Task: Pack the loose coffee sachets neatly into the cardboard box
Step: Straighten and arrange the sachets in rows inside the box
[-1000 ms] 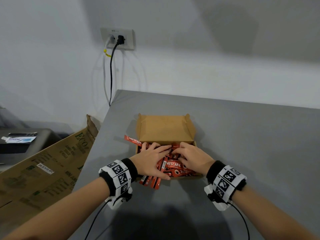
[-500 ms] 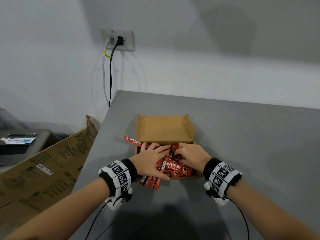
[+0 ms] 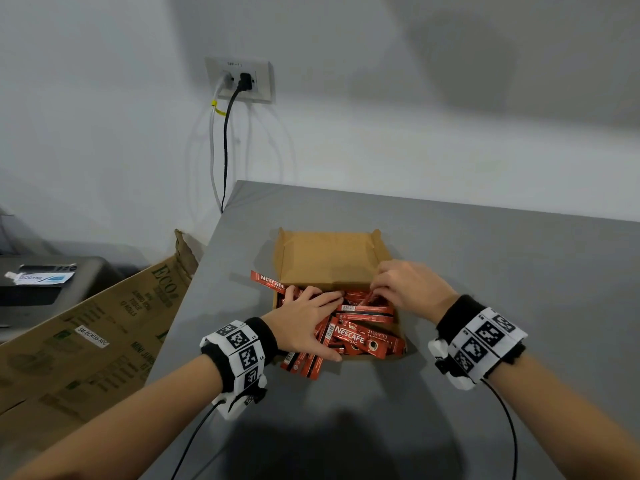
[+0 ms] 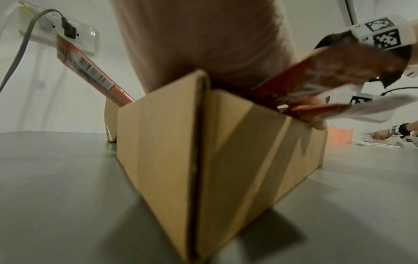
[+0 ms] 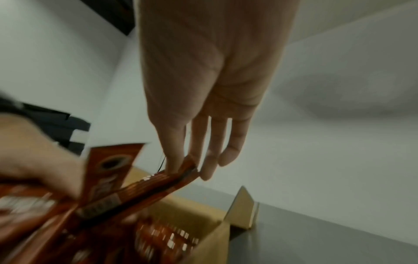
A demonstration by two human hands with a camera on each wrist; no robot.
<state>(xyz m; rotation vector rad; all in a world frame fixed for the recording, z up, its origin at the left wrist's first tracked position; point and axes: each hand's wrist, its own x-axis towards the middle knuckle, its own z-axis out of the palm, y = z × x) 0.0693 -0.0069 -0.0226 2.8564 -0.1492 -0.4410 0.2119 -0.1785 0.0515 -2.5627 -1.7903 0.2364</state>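
Note:
A small brown cardboard box (image 3: 329,258) stands on the grey table (image 3: 485,271) with its lid folded back. Red coffee sachets (image 3: 363,337) fill it in a loose heap. One sachet (image 3: 266,280) sticks out over the left wall, and several hang over the near left corner (image 3: 301,365). My left hand (image 3: 304,323) lies flat on the heap's left side with straight fingers. My right hand (image 3: 405,289) is at the far right corner. Its fingertips (image 5: 174,160) pinch the end of a tilted sachet (image 5: 158,184). The left wrist view shows the box's outer corner (image 4: 203,151).
A large printed carton (image 3: 86,341) leans against the table's left edge. A wall socket (image 3: 239,79) with two cords sits above the table's far left corner. A dark unit bearing a white tube (image 3: 41,278) stands at the far left. Another person's hand (image 4: 382,136) shows far off.
My right hand has moved from the middle of the heap to the box's far right corner and has lifted a sachet's end. My left hand has stayed flat on the sachets.

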